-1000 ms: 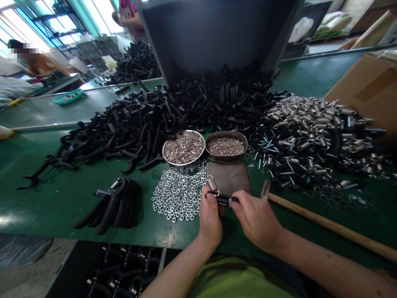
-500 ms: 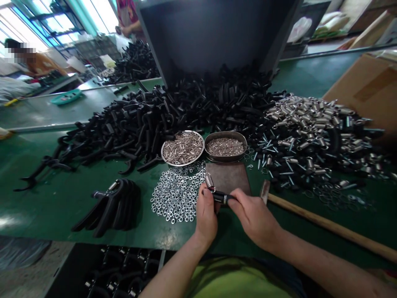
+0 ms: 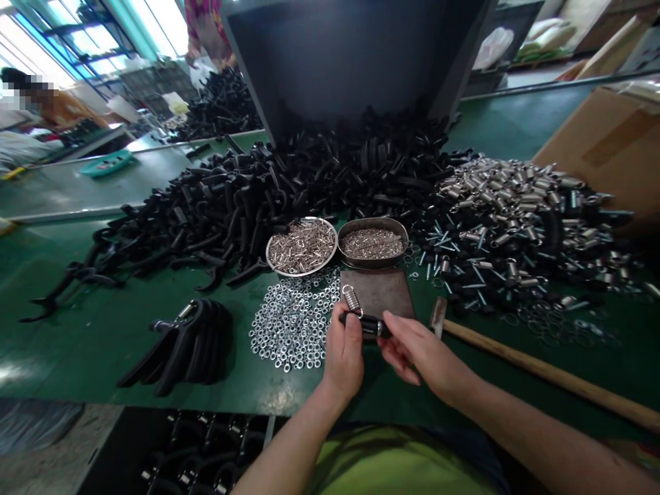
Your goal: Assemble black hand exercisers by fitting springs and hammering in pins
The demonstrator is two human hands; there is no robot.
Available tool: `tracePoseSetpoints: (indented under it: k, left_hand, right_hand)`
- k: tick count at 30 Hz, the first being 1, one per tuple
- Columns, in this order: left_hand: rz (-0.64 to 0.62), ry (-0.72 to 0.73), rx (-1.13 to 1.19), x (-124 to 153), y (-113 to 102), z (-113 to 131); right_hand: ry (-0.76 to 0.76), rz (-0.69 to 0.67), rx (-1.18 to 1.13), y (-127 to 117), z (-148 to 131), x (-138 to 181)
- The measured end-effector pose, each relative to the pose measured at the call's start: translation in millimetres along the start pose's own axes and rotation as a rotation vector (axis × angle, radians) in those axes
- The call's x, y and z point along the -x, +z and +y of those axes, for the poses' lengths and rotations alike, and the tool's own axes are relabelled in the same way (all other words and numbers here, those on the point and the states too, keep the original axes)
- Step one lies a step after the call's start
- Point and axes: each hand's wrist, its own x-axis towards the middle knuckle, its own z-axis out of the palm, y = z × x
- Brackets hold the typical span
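Observation:
My left hand [image 3: 344, 354] is closed around a black plastic part [image 3: 370, 326], thumb along its top. A silver coil spring [image 3: 351, 300] sticks up from the part's left end. At the right end, my right hand [image 3: 412, 344] has its thumb and fingers around the tip, the lower fingers spread below it. Under and behind the part lies a dark metal plate [image 3: 379, 289]. Loose silver nuts [image 3: 289, 326] are spread left of my hands. Beyond are a round dish of small metal pins [image 3: 303, 247] and an oval tin of tiny metal pieces [image 3: 374, 244].
A hammer [image 3: 536, 364] lies at the right. Black plastic parts [image 3: 232, 199] are heaped before a grey bin [image 3: 355, 62]. Springs [image 3: 515, 192] and screws are piled at right, near a carton [image 3: 608, 151]. Several assembled parts [image 3: 190, 347] stand at left. Two people are beyond.
My right hand's lower fingers have opened out below the part's end. The spring now leans further up and left. The part stays in my left hand.

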Motion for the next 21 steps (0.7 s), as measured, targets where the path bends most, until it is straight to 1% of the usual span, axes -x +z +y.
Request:
tracePoseSetpoints:
  k: [1, 2, 4, 5, 6, 9, 11, 12, 13, 15, 18, 19, 21]
  left_hand:
    - [-0.002, 0.015, -0.032, -0.1, -0.2, 0.9]
    - [-0.003, 0.015, -0.048, -0.5, -0.1, 1.7]
    - [0.006, -0.032, -0.014, -2.2, 1.3, 2.4]
    - [0.015, -0.073, 0.036, -3.5, 2.4, 2.1]
    - [0.027, -0.115, 0.101, -5.3, 3.6, 1.6]
    - [0.065, -0.248, 0.337, -12.2, 5.9, 0.1]
    - [0.062, -0.367, 0.515, -16.9, 5.0, 0.2]
    - [0.04, -0.432, 0.606, -18.9, 3.8, 0.6]
    - [0.009, -0.49, 0.693, -20.6, 2.2, 1.2]
    - [-0.068, -0.57, 0.838, -22.7, -1.5, 2.3]
    - [-0.16, -0.626, 0.976, -23.4, -6.0, 3.7]
    - [-0.186, -0.63, 1.008, -23.3, -6.8, 4.2]
    - [-0.23, -0.621, 1.051, -23.1, -7.7, 5.2]
  right_hand:
    - [0.046, -0.043, -0.08, 1.0, 2.3, -1.6]
    - [0.058, -0.061, -0.124, 1.5, 4.0, -2.7]
    - [-0.003, -0.032, -0.091, 0.9, 6.1, -3.0]
    - [-0.067, 0.017, -0.005, 0.0, 6.7, -2.3]
    - [-0.153, 0.091, 0.131, -1.0, 7.4, -1.3]
    - [-0.448, 0.332, 0.552, -3.3, 11.1, 1.7]
    - [-0.583, 0.4, 0.681, -4.0, 13.8, 3.3]
    - [-0.606, 0.402, 0.692, -4.3, 14.6, 4.2]
    - [-0.6, 0.394, 0.677, -4.7, 14.8, 5.3]
    - [-0.536, 0.357, 0.573, -6.5, 13.8, 7.8]
    - [-0.434, 0.266, 0.338, -13.2, 13.1, 8.2]
    - [-0.408, 0.25, 0.307, -16.4, 14.4, 5.8]
    - [-0.384, 0.279, 0.384, -23.9, 20.5, -4.1]
